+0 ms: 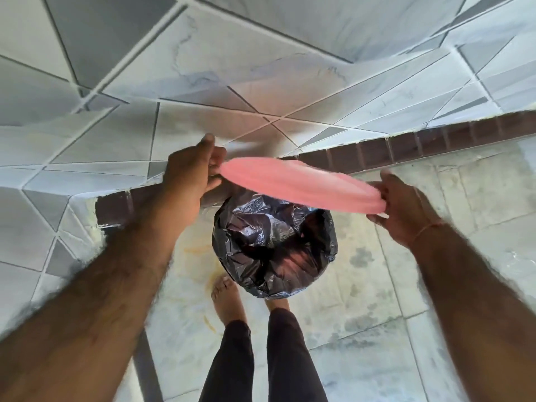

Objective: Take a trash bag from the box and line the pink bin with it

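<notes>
Both hands, left (190,172), right (403,207), gripping pink lid (301,184) above black-bagged bin (274,248)

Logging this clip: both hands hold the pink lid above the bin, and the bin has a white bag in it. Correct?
Not quite. The head view shows both the left hand and right hand holding the pink lid above the bin, but the bag in it is black, not white.

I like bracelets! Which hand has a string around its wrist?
The right hand, holding the pink lid's right end; a thin thread circles its wrist. The left hand's wrist is bare.
</notes>
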Demonstrator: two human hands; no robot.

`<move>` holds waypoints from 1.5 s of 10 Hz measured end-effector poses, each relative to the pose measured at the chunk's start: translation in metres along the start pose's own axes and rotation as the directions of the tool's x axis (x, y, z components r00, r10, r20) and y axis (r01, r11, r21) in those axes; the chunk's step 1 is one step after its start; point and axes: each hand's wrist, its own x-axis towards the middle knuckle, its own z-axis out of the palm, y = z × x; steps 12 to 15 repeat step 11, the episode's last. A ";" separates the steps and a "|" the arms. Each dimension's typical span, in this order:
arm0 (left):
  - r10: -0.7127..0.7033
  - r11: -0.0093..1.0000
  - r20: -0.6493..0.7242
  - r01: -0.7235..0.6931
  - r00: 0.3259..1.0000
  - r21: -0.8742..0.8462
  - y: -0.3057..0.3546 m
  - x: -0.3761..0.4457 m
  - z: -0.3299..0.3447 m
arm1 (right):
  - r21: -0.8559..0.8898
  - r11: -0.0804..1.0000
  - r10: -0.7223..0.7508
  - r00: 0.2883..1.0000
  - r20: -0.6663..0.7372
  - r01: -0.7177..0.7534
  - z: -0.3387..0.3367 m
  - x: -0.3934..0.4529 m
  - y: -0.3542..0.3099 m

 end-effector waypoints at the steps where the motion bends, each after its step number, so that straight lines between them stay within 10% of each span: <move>1: -0.001 1.000 -0.084 0.003 0.996 0.018 -0.031 -0.006 -0.007 | -0.040 0.999 0.009 1.000 0.011 -0.008 0.003 -0.006 0.026; 4: -0.128 0.965 -0.196 0.167 0.972 0.202 -0.130 -0.012 -0.010 | -0.278 0.954 -0.126 0.992 -0.023 0.114 0.042 -0.009 0.120; 5: 0.264 0.698 -0.010 -0.184 0.964 0.692 -0.143 -0.021 -0.005 | -0.654 0.712 -0.301 0.953 0.045 0.256 0.054 -0.012 0.130; 6: 0.426 0.248 0.363 -0.493 0.829 0.834 -0.156 -0.027 0.001 | -0.842 0.325 -0.463 0.849 0.255 0.430 0.075 -0.022 0.135; 7: 0.293 0.019 0.530 -0.558 0.796 0.829 -0.171 -0.030 0.007 | -0.834 0.046 -0.385 0.780 0.493 0.550 0.094 -0.031 0.144; 8: 0.208 -0.082 0.562 -0.558 0.801 0.826 -0.171 -0.032 0.005 | -0.860 0.024 -0.276 0.830 0.484 0.510 0.103 -0.035 0.145; 15: 0.311 -0.001 0.449 -0.472 0.837 0.881 -0.105 -0.088 -0.026 | -0.831 0.066 -0.327 0.798 0.505 0.553 0.093 -0.107 0.072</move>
